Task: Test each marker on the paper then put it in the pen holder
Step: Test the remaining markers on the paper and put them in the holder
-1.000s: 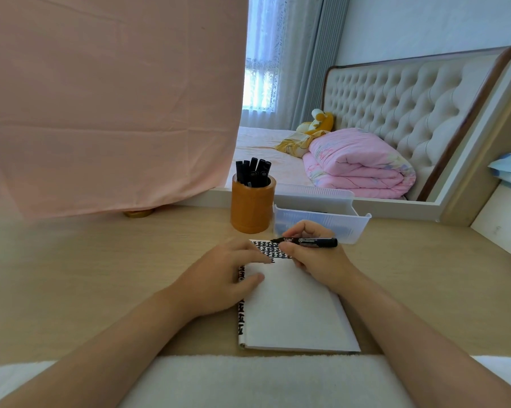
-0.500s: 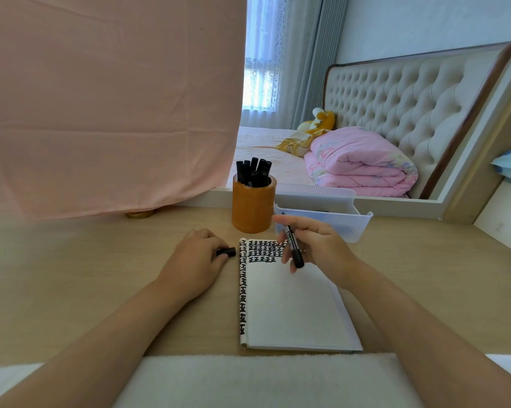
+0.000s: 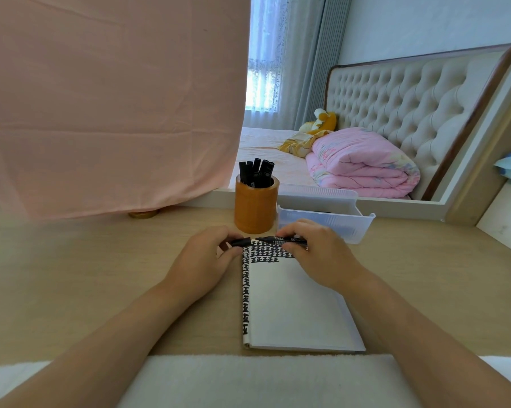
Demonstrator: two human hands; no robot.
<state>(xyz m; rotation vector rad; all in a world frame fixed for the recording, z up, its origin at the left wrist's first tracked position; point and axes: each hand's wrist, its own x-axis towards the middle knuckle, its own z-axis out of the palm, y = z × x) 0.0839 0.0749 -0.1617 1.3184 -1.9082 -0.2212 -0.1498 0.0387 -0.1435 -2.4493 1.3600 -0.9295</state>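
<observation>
Right hand is pinching the marker mid-barrel; left hand is pinching its cap. Marker is appearing light, rigid and smooth, best gripped mid-barrel.

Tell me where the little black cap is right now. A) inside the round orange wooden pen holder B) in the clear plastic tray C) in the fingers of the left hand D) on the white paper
C: the little black cap is pinched in the left hand, lined up with the tip of the black marker held by the right hand.
</observation>
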